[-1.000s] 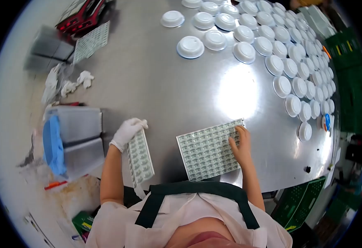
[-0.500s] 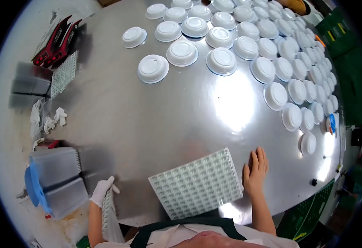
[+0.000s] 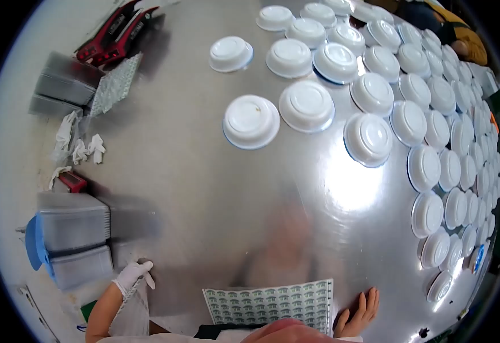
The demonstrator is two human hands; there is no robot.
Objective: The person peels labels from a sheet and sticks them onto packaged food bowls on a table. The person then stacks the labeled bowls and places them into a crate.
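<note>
A sheet of printed stickers (image 3: 270, 303) in rows lies on the metal table at the near edge, its lower part hidden by my head and body. Bare, my right hand (image 3: 357, 314) rests on the tabletop just right of that sheet, fingers stretched out and apart from it. My left hand (image 3: 133, 277) wears a white glove and is at the near left edge. It grips a whitish, partly see-through sheet (image 3: 134, 311) that hangs down beside my forearm; a patterned strip shows along its side.
Upturned white bowls (image 3: 307, 107) cover the far and right parts of the metal table (image 3: 187, 171). Clear plastic stacks (image 3: 74, 223) with a blue piece (image 3: 34, 243) stand at left. Beyond are crumpled white gloves (image 3: 96, 147), red-black tools (image 3: 116, 37) and another person's sleeve (image 3: 472, 43).
The head view has shifted, so the sticker sheet and my right hand appear lower. More of the sticker sheet is hidden by my body. My left hand keeps its sheet.
</note>
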